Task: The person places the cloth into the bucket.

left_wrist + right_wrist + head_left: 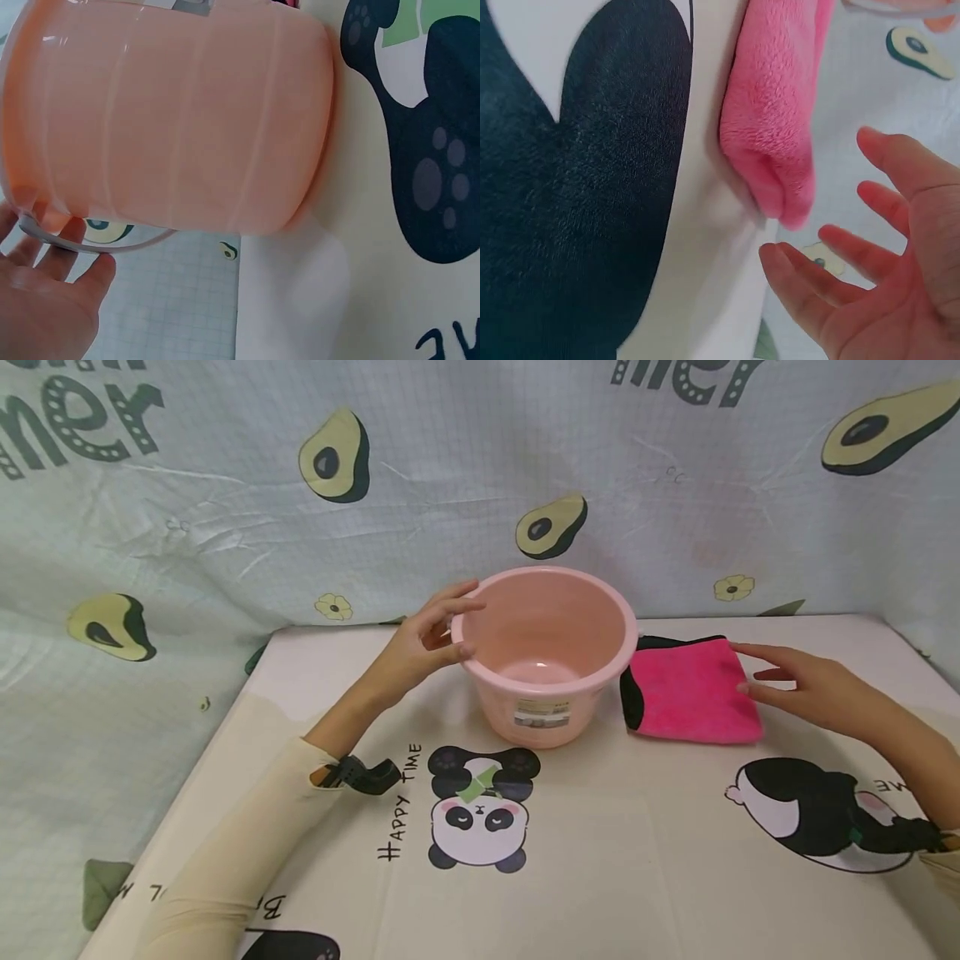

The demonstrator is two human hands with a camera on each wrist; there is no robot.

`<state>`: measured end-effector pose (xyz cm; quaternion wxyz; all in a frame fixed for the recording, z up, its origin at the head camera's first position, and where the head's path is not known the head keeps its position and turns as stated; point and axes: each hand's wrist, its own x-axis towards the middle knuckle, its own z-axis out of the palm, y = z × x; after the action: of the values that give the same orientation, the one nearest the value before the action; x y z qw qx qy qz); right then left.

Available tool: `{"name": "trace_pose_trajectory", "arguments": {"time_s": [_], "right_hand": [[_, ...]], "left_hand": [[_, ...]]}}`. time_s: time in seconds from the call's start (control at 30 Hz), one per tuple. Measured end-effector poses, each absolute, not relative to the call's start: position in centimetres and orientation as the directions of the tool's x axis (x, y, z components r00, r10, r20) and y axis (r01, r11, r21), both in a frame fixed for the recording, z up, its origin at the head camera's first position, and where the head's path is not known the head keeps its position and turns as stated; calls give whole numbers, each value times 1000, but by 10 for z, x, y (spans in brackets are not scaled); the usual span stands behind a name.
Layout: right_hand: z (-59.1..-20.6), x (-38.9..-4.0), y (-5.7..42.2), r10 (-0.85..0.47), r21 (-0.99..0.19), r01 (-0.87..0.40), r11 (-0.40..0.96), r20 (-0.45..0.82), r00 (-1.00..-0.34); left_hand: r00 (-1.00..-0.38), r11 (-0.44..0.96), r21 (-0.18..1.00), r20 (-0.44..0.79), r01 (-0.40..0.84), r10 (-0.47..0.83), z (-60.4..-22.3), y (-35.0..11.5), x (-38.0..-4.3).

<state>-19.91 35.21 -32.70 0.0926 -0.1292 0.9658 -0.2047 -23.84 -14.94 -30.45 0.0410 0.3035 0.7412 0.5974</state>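
A pink plastic bucket (pixel 543 710) stands upright in the middle of the table, a paper label on its front. At its left rim is my left hand (pixel 420 647), fingers and thumb spread around the rim. The left wrist view has this hand (pixel 52 292) by the bucket's pale handle (pixel 142 244), fingers reaching past it. A folded bright pink cloth (pixel 697 693) with a black edge lies right of the bucket. My right hand (pixel 810 689) is at the cloth's right edge, fingers loosely extended. In the right wrist view, its fingers are apart from the cloth (pixel 772 112).
The pale table cover (pixel 592 860) has printed pandas and lettering. Behind the table hangs a light curtain (pixel 450 485) with avocado prints, close to the back edge. Dark straps are on both wrists.
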Motion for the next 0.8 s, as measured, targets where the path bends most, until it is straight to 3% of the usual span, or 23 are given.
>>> {"name": "trace_pose_trajectory", "arguments": {"time_s": [0.37, 0.8], "right_hand": [[-347, -214, 355, -359, -471, -255, 845, -146, -922], [-355, -220, 359, -312, -522, -144, 841, -251, -916]], "left_hand": [[-806, 115, 913, 280, 391, 521, -307, -149, -238], [-808, 134, 909, 273, 394, 522, -305, -148, -236]]}}
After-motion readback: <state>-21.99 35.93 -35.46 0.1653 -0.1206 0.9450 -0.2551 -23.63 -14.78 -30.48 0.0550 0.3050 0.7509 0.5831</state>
